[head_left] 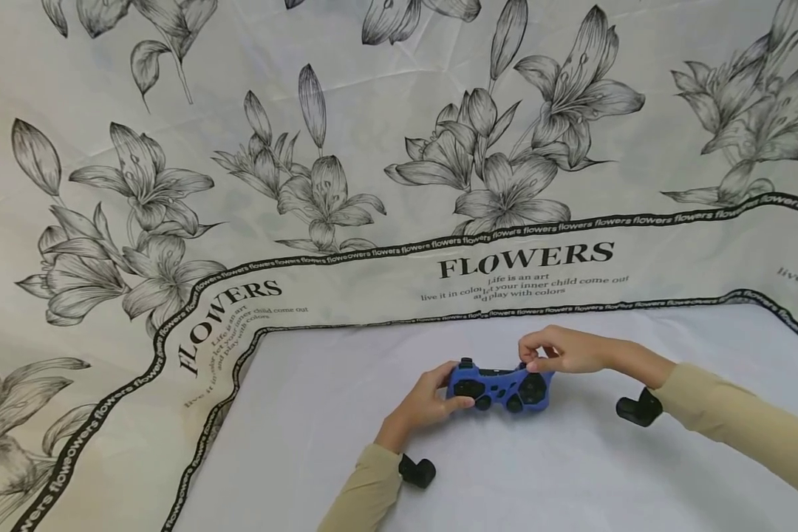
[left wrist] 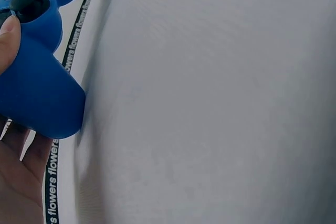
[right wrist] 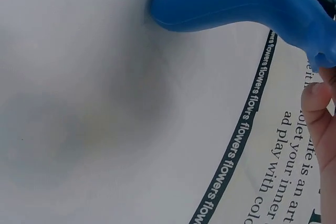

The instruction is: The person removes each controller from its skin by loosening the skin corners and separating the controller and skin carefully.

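Clearly held, a blue game controller [head_left: 500, 394] sits toward five o'clock in the head view.
At its nine-o'clock end the left hand [head_left: 428, 399] is clamped on it, thumb on top; near two o'clock the right hand [head_left: 565, 353] pinches its corner. Around three o'clock, the floral cloth [head_left: 366, 44] reads "FLOWERS" above small lines: "Life is an art," "let your inner child come out," "play with colors" (a crease garbles some letters). That heading [head_left: 527, 260] repeats about eight o'clock; black trim [head_left: 612, 223] says "flowers" over and over. Toward six o'clock stretches a plain white surface [head_left: 312, 414].
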The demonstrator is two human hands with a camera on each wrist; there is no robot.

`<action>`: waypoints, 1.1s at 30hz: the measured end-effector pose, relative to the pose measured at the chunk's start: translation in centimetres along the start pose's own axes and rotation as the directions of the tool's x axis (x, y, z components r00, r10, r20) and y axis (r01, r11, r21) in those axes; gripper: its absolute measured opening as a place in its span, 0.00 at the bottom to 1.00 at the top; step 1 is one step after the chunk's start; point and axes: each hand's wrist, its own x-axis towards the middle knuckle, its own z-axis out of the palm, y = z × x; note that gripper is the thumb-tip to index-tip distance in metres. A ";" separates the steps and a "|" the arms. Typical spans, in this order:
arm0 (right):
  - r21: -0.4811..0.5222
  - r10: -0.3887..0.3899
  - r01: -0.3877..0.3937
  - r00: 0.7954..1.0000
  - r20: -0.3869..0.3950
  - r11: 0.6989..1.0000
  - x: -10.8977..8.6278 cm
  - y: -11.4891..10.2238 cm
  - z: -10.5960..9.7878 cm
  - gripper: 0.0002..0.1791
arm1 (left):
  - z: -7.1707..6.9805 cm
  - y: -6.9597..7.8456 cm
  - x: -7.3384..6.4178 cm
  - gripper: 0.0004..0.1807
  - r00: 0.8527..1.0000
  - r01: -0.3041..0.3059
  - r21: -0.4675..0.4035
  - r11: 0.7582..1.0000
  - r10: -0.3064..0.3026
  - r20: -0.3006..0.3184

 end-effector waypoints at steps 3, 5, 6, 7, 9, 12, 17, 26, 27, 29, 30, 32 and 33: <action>-0.025 0.046 -0.046 0.998 -0.032 0.999 -0.8 0.0 0.2 0.08 | 0.0 0.0 0.0 0.27 1.000 0.001 0.005 1.000 -0.001 0.001; -0.029 0.069 -0.070 0.997 -0.044 0.997 -1.3 0.0 0.4 0.07 | -0.1 -0.2 -0.1 0.27 1.000 -0.005 0.017 1.000 0.005 -0.008; -0.034 0.074 -0.076 0.996 -0.053 0.997 -1.5 0.0 0.5 0.07 | -0.1 -0.2 -0.2 0.27 1.000 -0.010 0.022 1.000 0.011 -0.012; -0.040 0.075 -0.078 0.995 -0.064 0.996 -1.7 0.0 0.7 0.06 | -0.1 -0.3 -0.2 0.27 0.999 -0.026 0.041 0.999 0.027 -0.017; -0.058 0.067 -0.073 0.994 -0.090 0.996 -1.9 -0.2 1.0 0.06 | -0.1 -0.4 -0.2 0.27 0.999 -0.034 0.055 0.998 0.035 -0.027; -0.112 0.044 -0.060 0.990 -0.136 0.992 -2.2 -0.4 1.5 0.06 | 0.0 -0.2 -0.2 0.27 0.999 -0.018 0.061 0.998 0.020 -0.035; -0.173 0.029 -0.063 0.981 -0.193 0.983 -2.8 -0.7 2.1 0.07 | 0.3 0.2 -0.1 0.28 0.998 0.041 0.054 0.998 -0.039 -0.052; -0.235 0.006 -0.071 0.964 -0.266 0.969 -3.6 -1.0 3.3 0.05 | 0.7 0.1 0.0 0.28 0.994 0.045 0.076 0.996 -0.037 -0.102; -0.238 0.006 -0.073 0.963 -0.271 0.968 -3.7 -1.0 3.4 0.05 | 0.8 0.1 0.0 0.27 0.994 0.048 0.069 0.996 -0.041 -0.104; -0.239 0.008 -0.076 0.961 -0.276 0.968 -3.9 -1.1 3.6 0.05 | 0.9 0.2 0.0 0.27 0.993 0.054 0.054 0.997 -0.049 -0.104; -0.237 0.009 -0.077 0.961 -0.276 0.968 -4.1 -1.1 3.7 0.04 | 0.9 0.3 -0.1 0.27 0.993 0.063 0.044 0.997 -0.058 -0.104; -0.220 0.019 -0.083 0.961 -0.277 0.972 -4.4 -1.1 4.0 0.04 | 1.0 0.3 -0.1 0.27 0.992 0.071 0.031 0.997 -0.067 -0.106; -0.203 0.026 -0.084 0.961 -0.275 0.975 -4.5 -1.1 4.1 0.03 | 1.1 0.4 -0.2 0.27 0.992 0.073 0.023 0.997 -0.070 -0.107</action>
